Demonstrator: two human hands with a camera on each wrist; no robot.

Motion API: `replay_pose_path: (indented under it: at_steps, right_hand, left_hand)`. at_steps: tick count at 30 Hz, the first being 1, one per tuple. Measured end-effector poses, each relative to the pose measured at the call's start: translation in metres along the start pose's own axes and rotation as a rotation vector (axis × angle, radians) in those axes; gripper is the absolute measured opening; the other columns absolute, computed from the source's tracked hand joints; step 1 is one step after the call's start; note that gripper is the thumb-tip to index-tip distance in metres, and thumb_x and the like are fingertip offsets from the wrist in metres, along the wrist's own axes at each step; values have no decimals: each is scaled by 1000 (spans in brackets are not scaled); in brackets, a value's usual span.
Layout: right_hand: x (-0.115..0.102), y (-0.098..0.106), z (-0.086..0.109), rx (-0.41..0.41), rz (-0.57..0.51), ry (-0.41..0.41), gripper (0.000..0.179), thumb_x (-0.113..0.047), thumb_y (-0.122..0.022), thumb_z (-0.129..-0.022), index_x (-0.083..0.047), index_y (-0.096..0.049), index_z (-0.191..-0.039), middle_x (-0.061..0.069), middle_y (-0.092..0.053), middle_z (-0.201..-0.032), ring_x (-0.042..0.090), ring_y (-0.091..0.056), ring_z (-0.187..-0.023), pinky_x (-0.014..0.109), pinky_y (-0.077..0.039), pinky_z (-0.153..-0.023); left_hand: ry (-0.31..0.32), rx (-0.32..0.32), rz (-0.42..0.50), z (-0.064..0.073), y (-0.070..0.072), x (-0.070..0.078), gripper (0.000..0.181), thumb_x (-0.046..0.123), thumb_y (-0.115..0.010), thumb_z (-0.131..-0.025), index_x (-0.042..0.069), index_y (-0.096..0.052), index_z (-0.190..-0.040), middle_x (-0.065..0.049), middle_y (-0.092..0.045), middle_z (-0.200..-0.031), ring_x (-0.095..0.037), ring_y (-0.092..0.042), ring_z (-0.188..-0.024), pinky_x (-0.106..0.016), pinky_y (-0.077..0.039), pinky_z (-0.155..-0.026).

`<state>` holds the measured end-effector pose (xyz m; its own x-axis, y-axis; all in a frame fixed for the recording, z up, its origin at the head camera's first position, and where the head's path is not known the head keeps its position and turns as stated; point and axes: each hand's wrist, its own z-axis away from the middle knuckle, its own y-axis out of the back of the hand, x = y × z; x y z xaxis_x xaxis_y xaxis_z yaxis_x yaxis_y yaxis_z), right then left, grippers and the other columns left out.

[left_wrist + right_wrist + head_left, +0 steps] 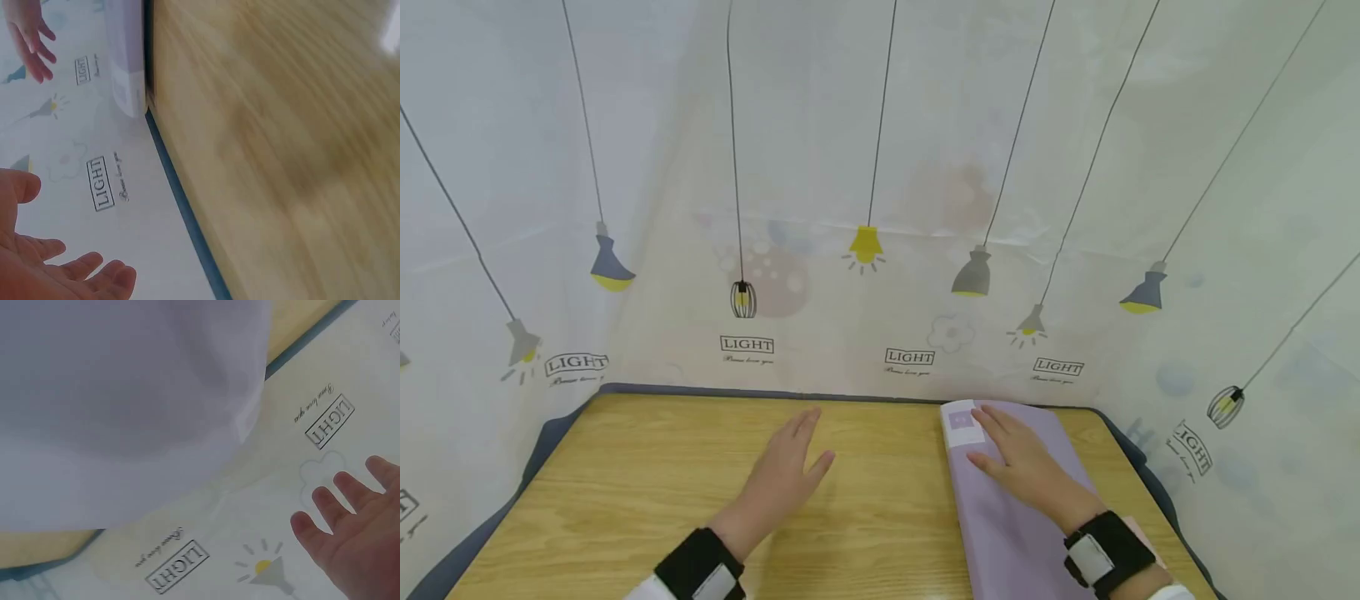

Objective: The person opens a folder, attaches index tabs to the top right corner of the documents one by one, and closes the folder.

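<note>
My left hand (780, 471) hovers over the left-middle part of the wooden table (647, 467), holding nothing. Its fingers are extended, with the thumb apart; the left wrist view shows the fingers (81, 269) slightly bent. A thick lilac folder (1000, 525) lies lengthwise on the right side of the table, with a white label (962, 423) near its far left corner. Above the folder's far part is my right hand (1018, 462), fingers straight and thumb spread. In the right wrist view that hand (369, 531) grips nothing, and the folder's pale surface (125, 394) fills the upper left.
A dark border (737, 391) runs along the table's far edge. Behind and around it hangs a white sheet (820, 125) printed with lamps and the word LIGHT. A small pale pink thing (1137, 530) peeks out beside the right wristband (1108, 554).
</note>
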<state>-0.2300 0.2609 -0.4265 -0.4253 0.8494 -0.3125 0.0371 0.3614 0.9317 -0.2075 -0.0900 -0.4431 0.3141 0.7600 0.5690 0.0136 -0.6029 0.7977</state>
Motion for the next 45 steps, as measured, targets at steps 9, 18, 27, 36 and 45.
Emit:
replay_pose_path:
  at_steps: [9, 18, 27, 36, 45]
  right_hand:
    - [37, 11, 21, 76, -219, -152, 60, -32, -53, -97, 4, -35, -141, 27, -33, -146, 46, -26, -135, 61, -22, -106]
    - [95, 17, 52, 35, -305, -438, 73, -47, -41, -99, 6, -23, -145, 32, -22, -148, 52, -26, -131, 64, -25, -102]
    - [146, 6, 75, -30, -363, -685, 83, -58, -32, -96, 2, -9, -149, 32, -13, -150, 52, -25, -131, 61, -28, -102]
    - [156, 2, 80, -28, -450, -747, 77, -50, -34, -99, 5, -9, -148, 32, -12, -150, 51, -22, -133, 59, -27, -105]
    - [158, -1, 80, -51, -487, -765, 78, -50, -34, -99, 5, -8, -148, 32, -11, -150, 51, -16, -135, 61, -24, -106]
  left_hand:
    - [139, -178, 442, 5, -68, 33, 70, 43, -51, -95, 8, -23, -149, -20, -28, -147, -40, -32, -134, -59, -32, -103]
    - [279, -252, 685, 7, -134, 75, 65, 28, -56, -92, -5, -30, -142, -28, -43, -130, -41, -49, -112, -55, -45, -88]
    - [294, -289, 804, 2, -167, 108, 67, 18, -59, -89, -16, -28, -137, -37, -44, -126, -47, -44, -121, -58, -39, -96]
    - [315, -202, 825, 3, -189, 126, 70, 6, -74, -77, -14, -34, -131, -30, -46, -122, -44, -48, -114, -56, -43, -93]
    - [326, -213, 717, 1, -194, 130, 88, 8, -78, -74, -13, -23, -139, -37, -33, -136, -51, -35, -126, -60, -31, -102]
